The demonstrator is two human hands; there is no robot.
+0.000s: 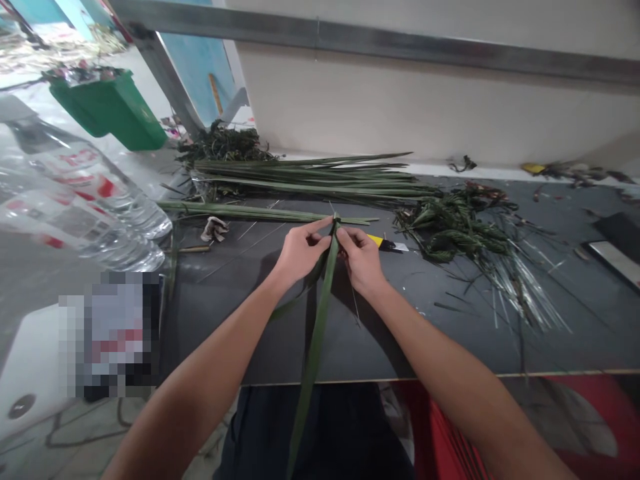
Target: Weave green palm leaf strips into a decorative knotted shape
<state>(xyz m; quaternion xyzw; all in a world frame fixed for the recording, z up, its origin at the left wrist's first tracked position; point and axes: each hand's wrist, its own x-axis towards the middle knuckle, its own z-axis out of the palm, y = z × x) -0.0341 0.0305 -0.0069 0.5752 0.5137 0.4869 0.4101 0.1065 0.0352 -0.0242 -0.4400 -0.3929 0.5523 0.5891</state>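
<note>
Near the middle of the dark table, my left hand (303, 252) and my right hand (361, 257) meet at the folded top of a long green leaf strip (320, 317). Fingers and thumbs of both hands pinch it there. One broad end hangs toward me past the table edge, and a second end trails to the left below my left hand. A thin wire (356, 303) slants down beneath my right hand. Just right of that hand lies a yellow utility knife (376, 241). Behind my fingertips are straight leaf strips (240, 211); the fold itself is partly covered by my fingers.
A bundle of long leaves (310, 177) lies along the back. Woven leaf pieces with wire stems (465, 227) are piled at right, near a phone-like object (617, 263). Water bottles (107, 177) stand at left, and a green bin (110, 107) is beyond. A metal bar (400, 50) crosses above.
</note>
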